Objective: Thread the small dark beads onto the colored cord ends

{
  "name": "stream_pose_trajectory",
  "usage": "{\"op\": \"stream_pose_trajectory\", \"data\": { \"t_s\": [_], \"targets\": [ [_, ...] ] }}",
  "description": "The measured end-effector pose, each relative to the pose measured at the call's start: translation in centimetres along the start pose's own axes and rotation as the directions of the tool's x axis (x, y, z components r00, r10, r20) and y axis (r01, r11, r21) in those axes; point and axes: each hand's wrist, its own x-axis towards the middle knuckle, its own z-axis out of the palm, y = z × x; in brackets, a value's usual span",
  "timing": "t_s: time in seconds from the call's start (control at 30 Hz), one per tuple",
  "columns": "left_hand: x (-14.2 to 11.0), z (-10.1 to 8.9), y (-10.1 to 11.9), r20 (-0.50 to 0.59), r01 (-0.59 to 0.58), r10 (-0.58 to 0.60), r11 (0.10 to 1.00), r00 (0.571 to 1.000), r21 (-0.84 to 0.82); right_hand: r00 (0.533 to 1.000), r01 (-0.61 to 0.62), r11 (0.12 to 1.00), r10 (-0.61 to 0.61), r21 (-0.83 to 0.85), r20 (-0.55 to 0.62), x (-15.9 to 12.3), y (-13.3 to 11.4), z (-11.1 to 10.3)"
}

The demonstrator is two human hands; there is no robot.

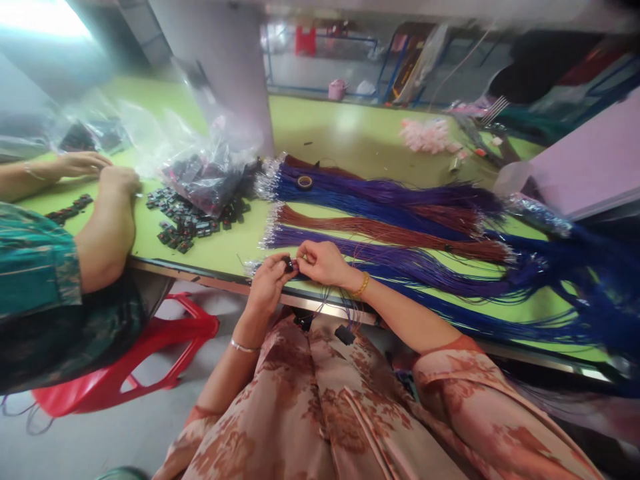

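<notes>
Close to the table's front edge, my left hand is closed on a small black plastic connector. My right hand meets it there, thumb and finger pinched at the connector's side on what looks like a thin wire, its end hidden by the fingers. Several thin dark wires hang below my right hand towards my lap, where a black piece lies. Just behind my hands stretches a bundle of purple wires, with silvery tips at its left end. A brown wire bundle runs beyond it.
Loose black connectors lie left of the wires, by a clear plastic bag. A tape roll rests on the blue wires. A co-worker's hands are at left, above a red stool. Pink pieces lie farther back.
</notes>
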Motion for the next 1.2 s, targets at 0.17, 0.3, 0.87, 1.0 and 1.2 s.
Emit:
{"op": "stream_pose_trajectory", "data": {
  "t_s": [0.17, 0.3, 0.87, 1.0, 1.2],
  "targets": [
    [0.0, 0.2, 0.0, 0.002, 0.002, -0.002, 1.000, 1.000, 0.015, 0.998, 0.052, 0.991, -0.048, -0.120, 0.034, -0.1, 0.0, 0.4],
    [-0.2, 0.6, -0.1, 0.001, -0.003, 0.003, 0.999, 1.000, 0.045, 0.991, 0.129, 0.961, -0.114, -0.245, 0.073, -0.2, 0.2, 0.8],
    [-5.0, 3.3, -2.1, 0.369, -0.645, 0.536, 0.540, 0.759, 0.541, 0.992, 0.069, 0.975, -0.091, 0.212, 0.093, 1.4, 1.3, -3.5],
    [-7.7, 5.7, -4.7, 0.956, -0.969, 0.168, 0.097, 0.240, 0.227, 0.987, 0.065, 0.993, -0.078, 0.100, 0.137, 2.3, 0.9, -2.9],
    [-8.3, 5.9, -5.9, 0.996, -0.987, -0.035, -0.146, 0.076, 0.070, 0.959, 0.049, 0.988, -0.005, -0.150, 0.284, 2.4, -0.2, 0.7]
  ]
}}
